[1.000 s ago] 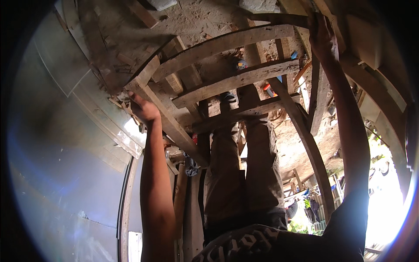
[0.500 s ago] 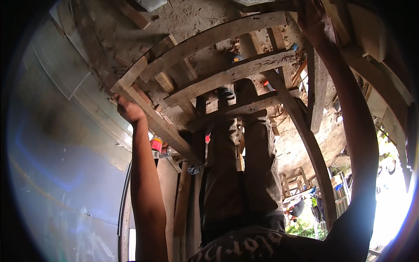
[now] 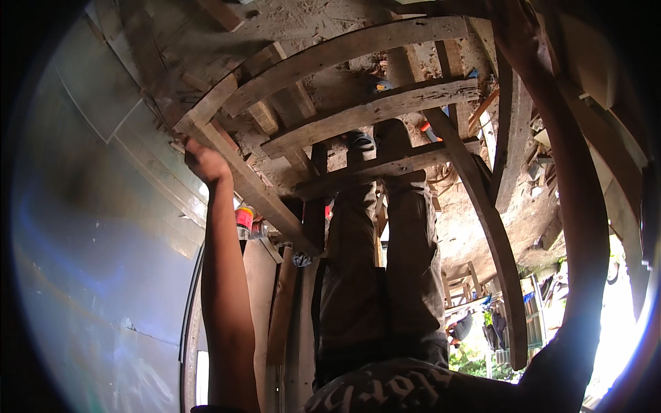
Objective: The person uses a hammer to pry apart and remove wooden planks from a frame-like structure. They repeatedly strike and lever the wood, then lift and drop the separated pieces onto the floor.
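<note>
A rough wooden frame (image 3: pixel 365 113) of several bars and long uprights spans the space in front of my legs. My left hand (image 3: pixel 206 164) is closed around its left side bar, near the corner where a short piece joins. At the upper right, my right hand (image 3: pixel 520 38) grips the frame's far right corner; its fingers lie partly in shadow. A long curved upright (image 3: pixel 485 227) runs from the frame down past the right side of my legs.
A large grey-blue panel (image 3: pixel 96 275) stands on the left. Near my left forearm is a bottle with a red label (image 3: pixel 244 219). Wood offcuts (image 3: pixel 220 14) lie on the dirt floor (image 3: pixel 330 27). A second wooden piece of furniture (image 3: pixel 468 282) stands in the bright background at the right.
The frame has shifted slightly to the right in the view, along with my right hand. My left hand keeps its grip on the side bar.
</note>
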Demonstrator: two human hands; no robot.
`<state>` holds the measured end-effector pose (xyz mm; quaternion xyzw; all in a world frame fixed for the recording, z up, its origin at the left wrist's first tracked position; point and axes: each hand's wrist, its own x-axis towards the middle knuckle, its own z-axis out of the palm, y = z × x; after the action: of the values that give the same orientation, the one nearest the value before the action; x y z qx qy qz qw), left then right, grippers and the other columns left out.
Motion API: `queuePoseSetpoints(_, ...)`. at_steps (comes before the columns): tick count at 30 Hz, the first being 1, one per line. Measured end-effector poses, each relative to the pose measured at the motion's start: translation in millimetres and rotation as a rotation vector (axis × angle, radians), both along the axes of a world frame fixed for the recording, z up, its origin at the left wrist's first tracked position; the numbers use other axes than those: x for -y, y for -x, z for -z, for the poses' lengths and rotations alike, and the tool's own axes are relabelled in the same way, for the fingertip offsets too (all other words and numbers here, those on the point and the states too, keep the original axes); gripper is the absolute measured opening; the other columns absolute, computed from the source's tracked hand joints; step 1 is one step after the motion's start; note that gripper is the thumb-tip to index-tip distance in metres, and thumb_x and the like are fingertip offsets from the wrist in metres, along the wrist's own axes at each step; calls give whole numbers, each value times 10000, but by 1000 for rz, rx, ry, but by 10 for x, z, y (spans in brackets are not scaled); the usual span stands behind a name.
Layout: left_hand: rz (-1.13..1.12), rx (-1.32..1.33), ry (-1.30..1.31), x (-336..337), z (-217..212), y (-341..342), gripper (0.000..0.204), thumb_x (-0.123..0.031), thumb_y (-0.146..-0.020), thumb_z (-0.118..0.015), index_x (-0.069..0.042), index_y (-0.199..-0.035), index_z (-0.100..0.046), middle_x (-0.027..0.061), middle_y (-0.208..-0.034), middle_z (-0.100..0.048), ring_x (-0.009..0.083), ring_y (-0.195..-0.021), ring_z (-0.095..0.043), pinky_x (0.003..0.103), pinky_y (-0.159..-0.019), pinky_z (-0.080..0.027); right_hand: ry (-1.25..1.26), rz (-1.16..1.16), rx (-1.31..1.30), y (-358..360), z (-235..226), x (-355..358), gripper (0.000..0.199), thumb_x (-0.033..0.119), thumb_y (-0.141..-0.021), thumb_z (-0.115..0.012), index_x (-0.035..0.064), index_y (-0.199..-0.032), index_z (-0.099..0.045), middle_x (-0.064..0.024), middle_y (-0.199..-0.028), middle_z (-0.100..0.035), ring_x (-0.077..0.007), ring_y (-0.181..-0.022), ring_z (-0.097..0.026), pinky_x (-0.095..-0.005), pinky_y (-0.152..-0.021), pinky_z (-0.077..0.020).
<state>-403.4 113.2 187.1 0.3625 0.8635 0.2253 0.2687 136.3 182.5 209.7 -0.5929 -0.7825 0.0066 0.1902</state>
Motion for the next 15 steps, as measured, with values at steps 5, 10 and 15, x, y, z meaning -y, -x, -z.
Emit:
queuePoseSetpoints(5, 23, -222, 82, 71, 229, 241, 569, -453, -991, -349, 8, -1154, -640, 289, -1174, -639, 461, -1029, -622, 512, -874, -490, -38, 41, 66, -248, 248, 24, 323, 195, -952, -607, 70, -1247, -574, -219, -1089, -645, -432, -1007, -624, -475, -848, -535)
queuePoseSetpoints(10, 22, -52, -47, 145, 160, 211, 754, -601, -979, -329, 75, -1169, -605, 361, -1183, -589, 493, -1109, -566, 489, -947, -438, 1, -7, 134, -248, 172, 97, 355, 205, -923, -660, 49, -1234, -591, -213, -1160, -628, -404, -1068, -618, -454, -908, -524)
queuePoseSetpoints(15, -174, -8, 303, 783, -156, -73, 933, -726, -948, -290, 65, -1424, -425, 303, -1438, -444, 430, -1341, -423, 398, -1120, -326, 31, 204, 135, 40, -194, 473, 465, 303, -909, -674, 84, -1299, -547, -189, -1238, -577, -393, -1152, -538, -470, -969, -471)
